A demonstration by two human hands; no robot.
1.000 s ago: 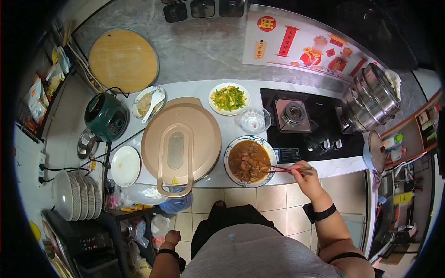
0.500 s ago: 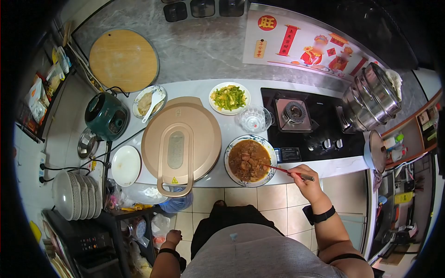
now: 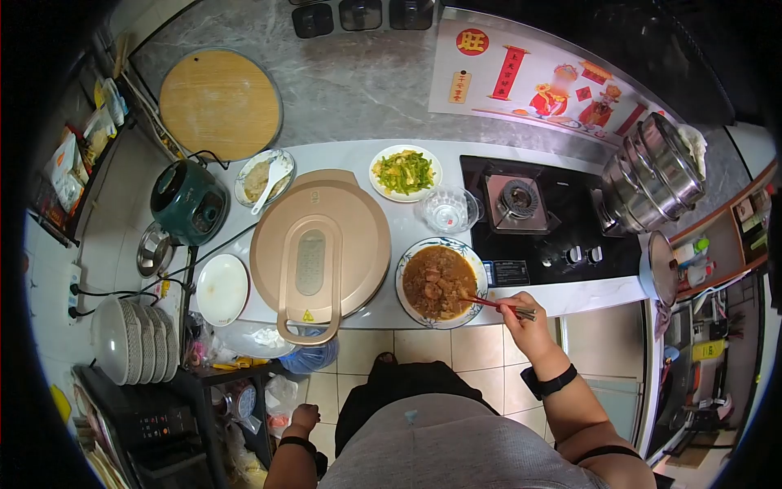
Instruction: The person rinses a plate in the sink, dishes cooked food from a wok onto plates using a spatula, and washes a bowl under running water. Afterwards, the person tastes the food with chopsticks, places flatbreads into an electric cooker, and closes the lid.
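Observation:
A pair of reddish chopsticks [image 3: 492,303] is held in my right hand [image 3: 528,328], fingers closed around their thicker ends. Their tips reach into the brown stew [image 3: 437,282], which has chunks in it and fills a blue-patterned white plate [image 3: 402,307] at the counter's front edge. My left hand [image 3: 305,418] hangs low beside my body, away from the counter. Its fingers are curled in and I see nothing in them.
A beige electric griddle [image 3: 358,236] with a front handle sits left of the stew. Behind the stew are a glass bowl [image 3: 448,210] and a plate of green vegetables [image 3: 405,172]. The gas hob [image 3: 570,212] carries stacked steel steamers [image 3: 656,171]. A white plate [image 3: 222,289] lies left.
My right hand has shifted slightly left and down, and the chopsticks lie at a flatter angle. Their tips are still in the stew. My left hand has hardly moved.

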